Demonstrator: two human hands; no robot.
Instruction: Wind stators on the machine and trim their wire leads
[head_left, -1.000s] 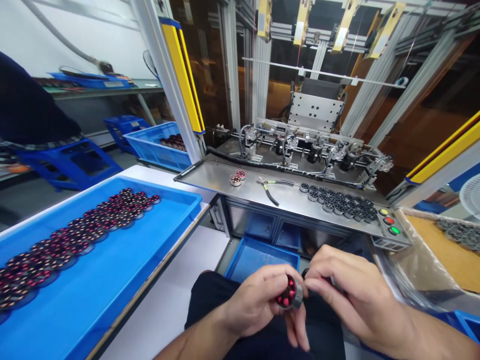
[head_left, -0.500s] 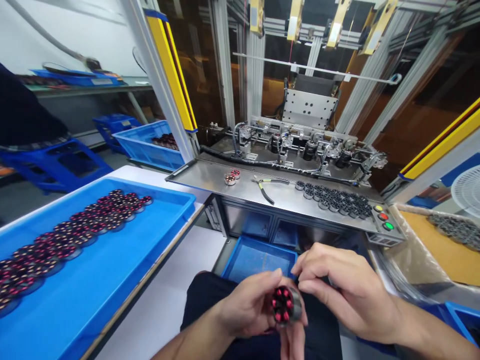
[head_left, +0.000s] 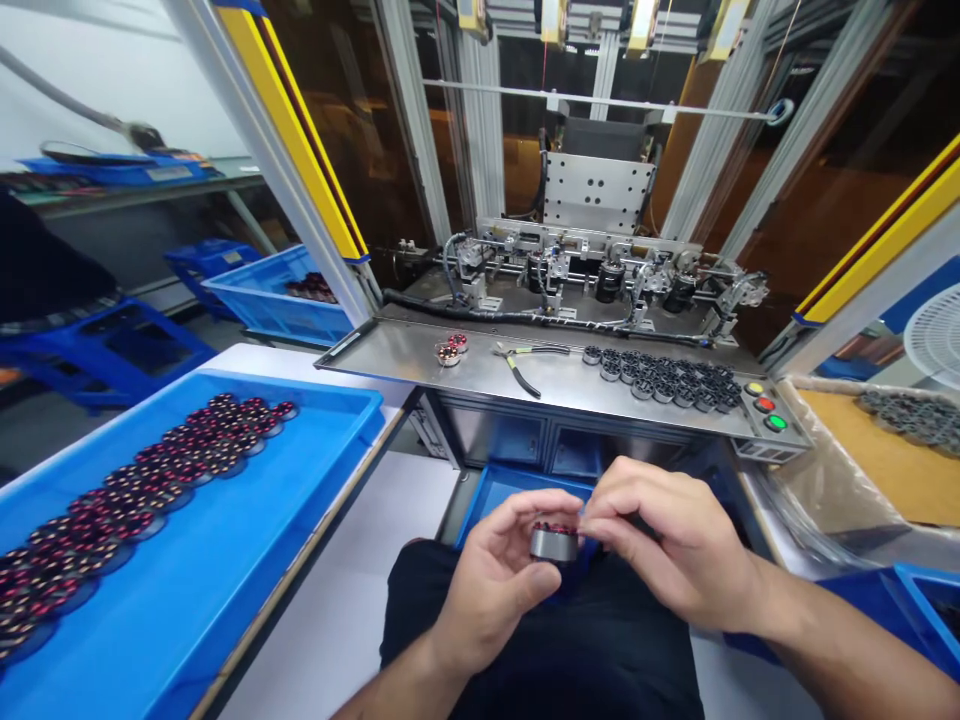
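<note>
My left hand (head_left: pixel 499 570) is closed around a motor stator (head_left: pixel 553 543), a grey ring with red wire windings showing along its upper rim. The ring lies with its windings facing up, above my lap. At its right edge, my right hand (head_left: pixel 667 540) pinches with thumb and forefinger; whatever is between those fingertips is too small to make out. Two wound stators (head_left: pixel 448 352) sit on the metal ledge ahead, left of a pair of pliers (head_left: pixel 525 365) with black and yellow-green handles. Several unwound black stators (head_left: pixel 667 380) stand in rows further right.
A blue tray (head_left: pixel 300 530) on the left holds many wound stators. Behind the ledge is a winding machine (head_left: pixel 600 270). Buttons (head_left: pixel 765 404) sit at the ledge's right end, beside a lined box (head_left: pixel 877 450) of grey parts. A person sits on a blue stool (head_left: pixel 127 345) far left.
The stator has been turned from facing me to windings up, and raised slightly. My right fingertips have come to its edge. The camera view has shifted a little.
</note>
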